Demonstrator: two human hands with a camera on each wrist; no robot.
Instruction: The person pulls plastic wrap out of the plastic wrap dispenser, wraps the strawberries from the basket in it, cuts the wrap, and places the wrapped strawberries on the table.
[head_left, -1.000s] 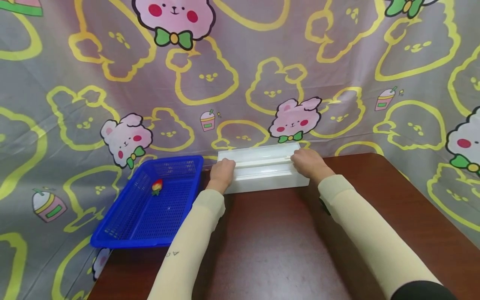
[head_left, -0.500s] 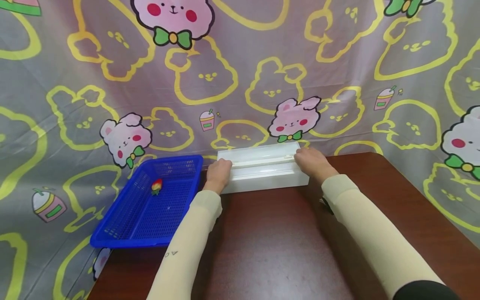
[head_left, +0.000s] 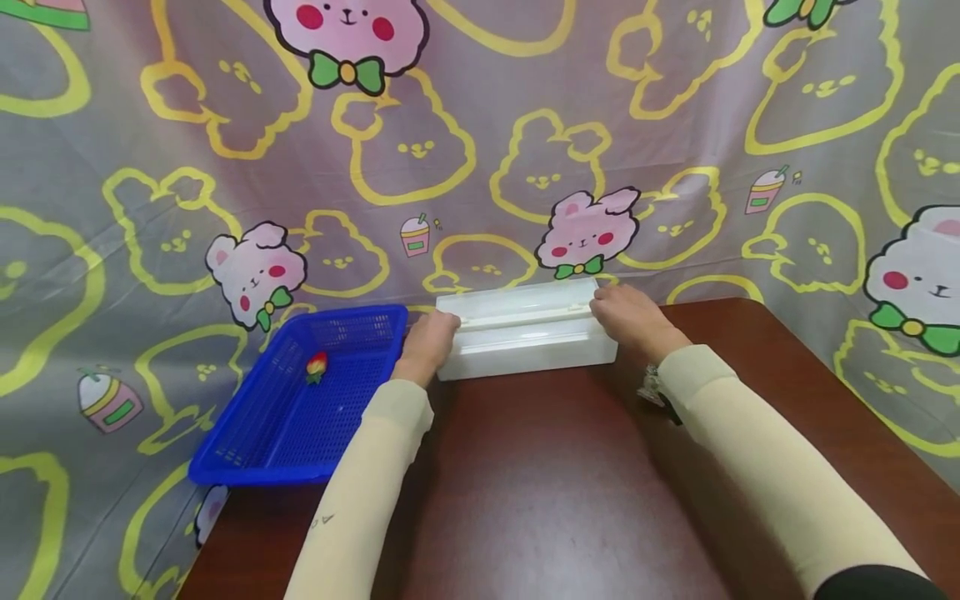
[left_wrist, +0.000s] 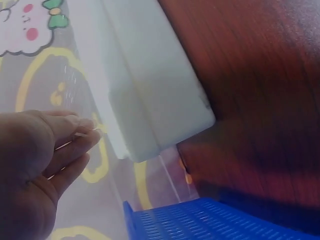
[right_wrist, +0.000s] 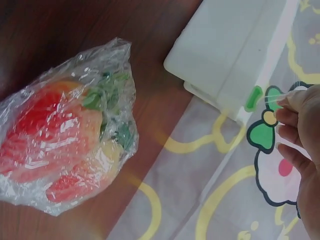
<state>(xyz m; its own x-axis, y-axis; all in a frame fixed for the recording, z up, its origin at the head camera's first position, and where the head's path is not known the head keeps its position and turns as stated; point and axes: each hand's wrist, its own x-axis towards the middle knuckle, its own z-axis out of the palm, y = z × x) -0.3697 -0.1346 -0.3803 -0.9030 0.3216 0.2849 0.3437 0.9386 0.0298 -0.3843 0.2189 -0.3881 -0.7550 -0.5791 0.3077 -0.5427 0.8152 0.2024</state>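
A long white box with its lid raised, which looks like a cling film dispenser, stands at the back of the table. At its left end my left hand pinches the edge of clear cling film between thumb and fingers. My right hand pinches the film at the opposite end. The film is nearly invisible in the head view. Below my right wrist lie strawberries in clear plastic, mostly hidden by the arm in the head view; whether real or toy I cannot tell.
Left of the box is a blue plastic basket holding one strawberry. A patterned curtain hangs directly behind the box. The brown table extends towards me.
My hands have drawn slightly apart, the left going left and the right going right. More of the plastic-wrapped strawberries shows beside my right wrist.
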